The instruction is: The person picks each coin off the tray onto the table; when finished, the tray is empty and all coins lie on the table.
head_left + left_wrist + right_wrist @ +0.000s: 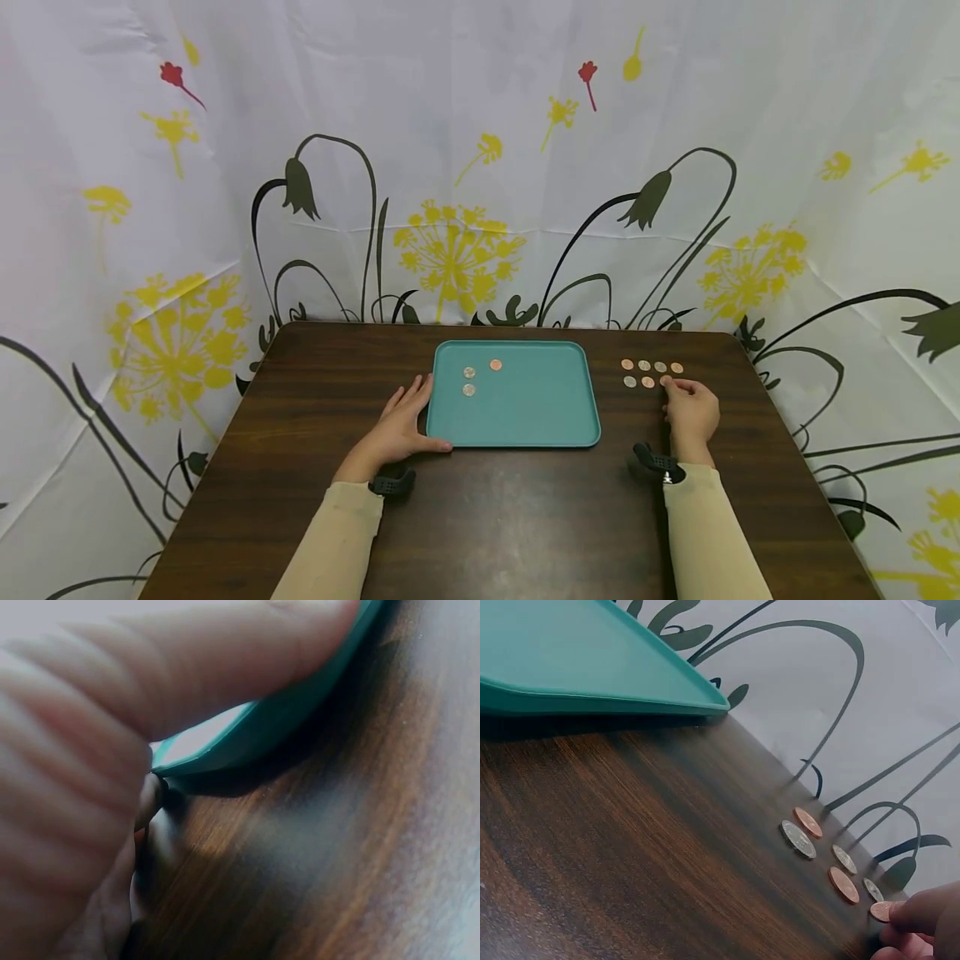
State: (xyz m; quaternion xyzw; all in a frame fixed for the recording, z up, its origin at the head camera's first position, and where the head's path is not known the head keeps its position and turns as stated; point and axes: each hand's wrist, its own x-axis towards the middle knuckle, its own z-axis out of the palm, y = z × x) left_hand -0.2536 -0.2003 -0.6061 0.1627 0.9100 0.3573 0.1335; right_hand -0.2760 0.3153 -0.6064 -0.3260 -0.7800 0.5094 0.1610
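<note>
My left hand [401,425] rests at the near left corner of a teal tray [525,408], fingers stretched along its left side and thumb on the front rim. Inside the tray lie two silver coins, one silver coin [468,389] nearer me, and a copper coin [496,365]. Right of the tray, my right hand [692,412] pinches a copper coin [881,910] at the end of the nearer row. That coin sits at a different angle from its neighbours in the right wrist view. Beside it are another copper coin [844,885] and a silver coin [798,839].
A farther row of copper and silver coins, with a copper coin [627,364] at its left end, lies just behind. Everything stands on a dark wooden table [510,533]. A white curtain [480,108] with printed flowers hangs behind the table's back edge.
</note>
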